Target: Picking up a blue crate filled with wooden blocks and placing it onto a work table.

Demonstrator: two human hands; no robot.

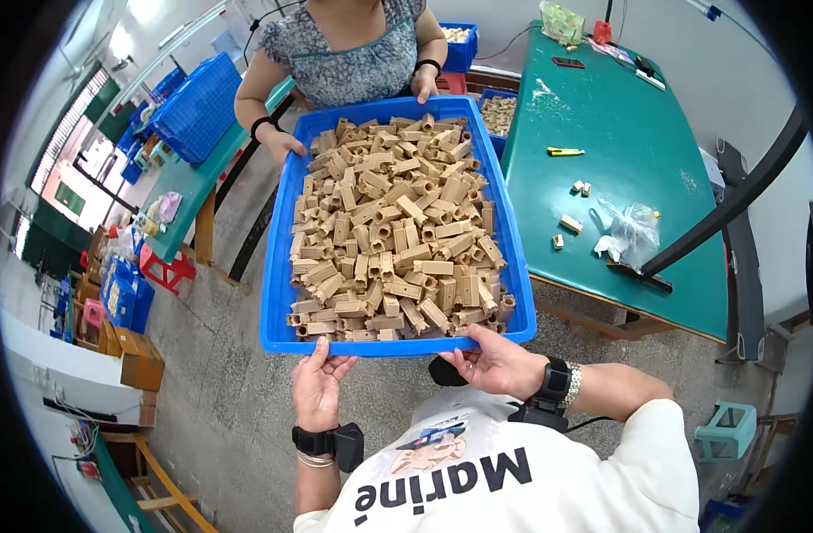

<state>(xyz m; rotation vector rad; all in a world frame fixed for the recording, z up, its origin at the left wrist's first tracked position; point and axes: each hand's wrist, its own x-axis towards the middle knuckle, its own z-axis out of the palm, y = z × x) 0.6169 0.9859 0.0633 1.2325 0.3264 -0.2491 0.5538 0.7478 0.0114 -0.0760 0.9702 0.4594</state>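
Observation:
A blue plastic tray (277, 266) hangs above the floor, heaped with tan, hollow, square-sided small parts (398, 226). At its near edge my left hand (322, 382) grips the rim left of the middle, thumb over the top. My right hand (497, 362) is closed on the same edge farther right, thumb likewise on top; its fingers under the rim are partly hidden. Across from me a co-worker holds the far end, one hand (282, 144) at the left corner and the other hand (424, 82) on the far rim.
To the right stands a green table (620, 169) with a few tan pieces (570, 224), a yellow cutter (565, 152) and a clear plastic bag (633, 233). A black post (735, 200) rises from its near edge. Blue crates (196, 107) sit at left; a green stool (726, 431) stands lower right.

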